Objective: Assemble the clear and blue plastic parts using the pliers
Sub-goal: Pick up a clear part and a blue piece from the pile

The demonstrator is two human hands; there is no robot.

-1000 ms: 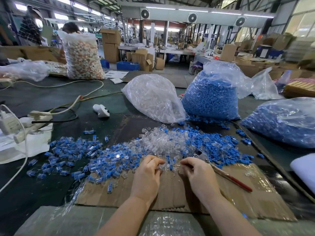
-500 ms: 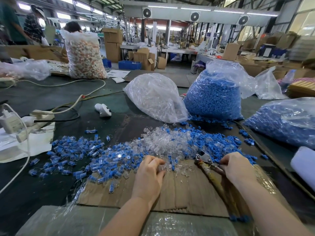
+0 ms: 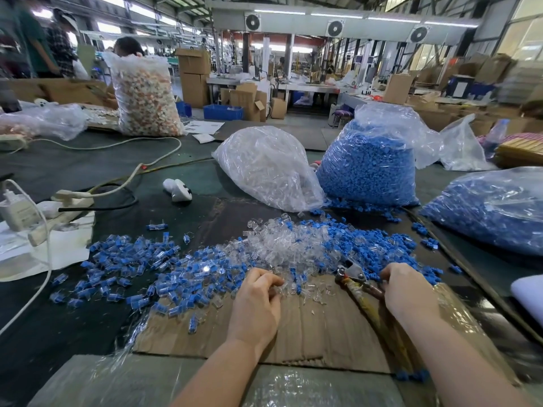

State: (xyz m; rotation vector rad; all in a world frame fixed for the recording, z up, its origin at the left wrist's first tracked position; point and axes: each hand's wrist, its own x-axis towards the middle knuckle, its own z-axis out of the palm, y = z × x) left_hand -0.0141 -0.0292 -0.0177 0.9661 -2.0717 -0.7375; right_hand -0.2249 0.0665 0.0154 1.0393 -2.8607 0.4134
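While your left hand (image 3: 255,304) curls its fingertips (image 3: 271,282) around small clear parts (image 3: 282,248) at the near edge of the heap, your right hand (image 3: 408,292) reaches into the loose blue parts (image 3: 379,245); whether those fingers pinch anything I cannot tell. Your pliers (image 3: 357,279) lie on the cardboard sheet (image 3: 323,333) just left of that hand, head toward the heap, handles passing under your wrist. Behind the heap, one plastic bag (image 3: 267,165) holds clear pieces, and the bag (image 3: 370,168) beside it is packed with blue ones; a third blue-filled bag (image 3: 493,210) lies at your right. Joined clear-and-blue pieces (image 3: 141,259) spread out to the left. Farther back stands a tall sack (image 3: 144,98) of pale mixed pieces. All of it rests on a dark green table (image 3: 73,165) crossed by white cables (image 3: 117,145), in a factory hall with cardboard boxes (image 3: 194,77) and ceiling fans (image 3: 335,27).
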